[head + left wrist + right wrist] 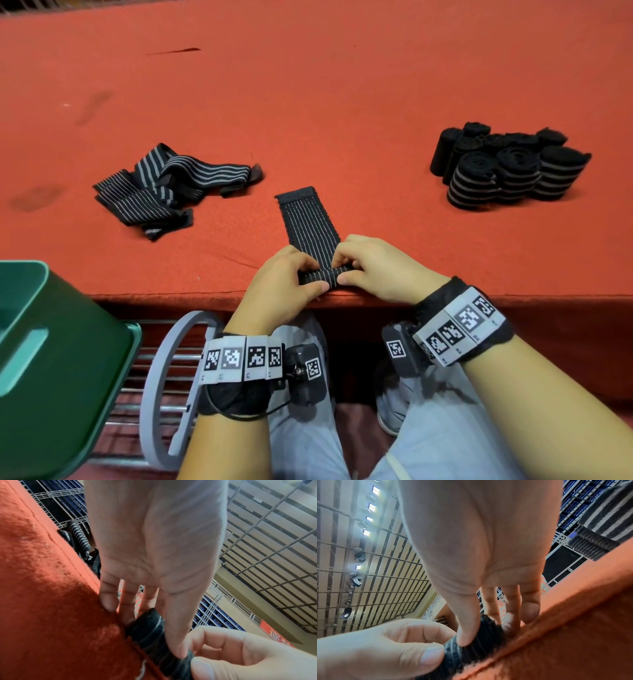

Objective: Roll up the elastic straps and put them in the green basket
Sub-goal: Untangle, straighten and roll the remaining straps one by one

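Red felt table (342, 102): left hand (281, 284) and right hand (380, 270) pinch the strap (310, 219), rolling begun; beyond the fingertips, flat length awaits rolling.

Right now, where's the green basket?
In the head view the green basket sits at the lower left, below the near edge of the red table, left of the left hand and beside a grey wire rack.

The strap (313, 222) under the hands is stretchy ribbed cloth, black with thin grey lines. The table (342, 102) around the hands wears fuzzy, matt red felt. The basket (61, 359) left of the left hand (281, 284) is smooth green plastic.
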`<state>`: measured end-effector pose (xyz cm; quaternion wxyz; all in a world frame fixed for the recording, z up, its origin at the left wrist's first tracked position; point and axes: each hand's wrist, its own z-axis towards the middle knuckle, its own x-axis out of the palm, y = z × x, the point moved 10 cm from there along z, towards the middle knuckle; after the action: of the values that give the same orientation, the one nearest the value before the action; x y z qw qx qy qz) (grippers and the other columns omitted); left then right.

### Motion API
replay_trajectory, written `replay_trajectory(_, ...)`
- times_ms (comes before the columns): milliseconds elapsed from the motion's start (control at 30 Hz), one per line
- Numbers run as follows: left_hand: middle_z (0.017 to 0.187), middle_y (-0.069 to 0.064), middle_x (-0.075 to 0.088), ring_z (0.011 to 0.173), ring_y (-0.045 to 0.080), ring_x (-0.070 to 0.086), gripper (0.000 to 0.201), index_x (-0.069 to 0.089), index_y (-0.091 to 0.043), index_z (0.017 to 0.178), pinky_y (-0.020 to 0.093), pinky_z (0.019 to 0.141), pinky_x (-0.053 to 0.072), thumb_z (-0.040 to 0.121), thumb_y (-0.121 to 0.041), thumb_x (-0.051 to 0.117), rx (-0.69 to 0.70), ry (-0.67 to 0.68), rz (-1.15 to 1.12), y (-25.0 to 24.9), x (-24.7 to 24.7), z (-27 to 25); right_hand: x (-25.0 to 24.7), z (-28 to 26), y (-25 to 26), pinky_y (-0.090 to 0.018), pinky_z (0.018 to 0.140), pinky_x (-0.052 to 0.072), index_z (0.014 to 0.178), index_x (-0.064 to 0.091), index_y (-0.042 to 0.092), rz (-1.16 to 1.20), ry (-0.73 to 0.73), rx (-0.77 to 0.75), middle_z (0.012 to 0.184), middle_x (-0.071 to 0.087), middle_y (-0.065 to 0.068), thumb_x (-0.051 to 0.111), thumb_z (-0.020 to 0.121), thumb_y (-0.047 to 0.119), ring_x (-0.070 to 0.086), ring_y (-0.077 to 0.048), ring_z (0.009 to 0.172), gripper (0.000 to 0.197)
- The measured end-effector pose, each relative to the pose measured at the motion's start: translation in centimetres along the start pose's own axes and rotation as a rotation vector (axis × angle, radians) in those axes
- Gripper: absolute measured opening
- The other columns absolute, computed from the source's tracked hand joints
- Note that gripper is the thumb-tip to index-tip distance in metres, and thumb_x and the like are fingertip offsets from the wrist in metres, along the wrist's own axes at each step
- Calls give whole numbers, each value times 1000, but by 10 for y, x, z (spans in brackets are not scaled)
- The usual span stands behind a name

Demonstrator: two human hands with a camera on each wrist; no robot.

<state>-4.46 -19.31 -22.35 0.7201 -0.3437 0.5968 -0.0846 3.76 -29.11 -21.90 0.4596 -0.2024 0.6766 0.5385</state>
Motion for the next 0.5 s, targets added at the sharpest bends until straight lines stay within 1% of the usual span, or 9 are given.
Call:
replay_trajectory(67,99,-11,53,94,9,54,31,70,-20,108,33,89,46,82,-34,77,-3,-1,4,0,1,0,0,1,-1,-33,85,44,97,62,24,16,-14,-1,102,57,6,71,88,24,51,-10,90,14)
replay_trajectory(133,99,-10,53,93,8,53,30,70,-20,109,30,86,43,84,-34,76,0,-2,13,0,1,-1,-1,2,-2,-33,86,44,98,64,23,24,-23,6,102,59,4,72,87,23,53,-12,91,13)
replay_trajectory(200,99,-10,52,94,8,52,32,70,-19,112,28,85,41,84,-33,76,2,6,23,-1,1,-1,-1,3,-3,-33,85,44,99,65,23,29,-34,11,101,59,4,72,87,23,53,-13,91,14)
replay_trajectory(300,97,-13,49,95,8,51,37,69,-19,116,26,84,39,81,-29,78,-3,30,25,1,3,-1,-2,3,-6,-32,85,44,103,69,23,44,-55,31,99,60,7,71,88,24,53,-11,90,15)
replay_trajectory(367,95,-14,51,95,10,53,34,69,-21,114,25,83,38,81,-27,78,1,26,23,0,1,-1,-3,3,-7,-34,86,46,104,72,22,58,-76,48,97,60,7,72,88,25,55,-12,90,16)
replay_trajectory(433,94,-13,57,92,10,55,29,66,-26,107,26,82,42,81,-25,79,-11,8,-16,1,-3,-2,-5,3,-7,-34,86,47,106,74,21,65,-84,63,96,62,7,72,88,25,57,-13,90,18)
replay_trajectory(500,91,-12,61,85,6,56,27,61,-28,99,22,76,42,80,-22,79,-23,13,-76,2,-5,-4,-5,3,-7,-32,86,47,107,73,21,70,-69,73,98,67,6,72,89,25,59,-12,93,19)
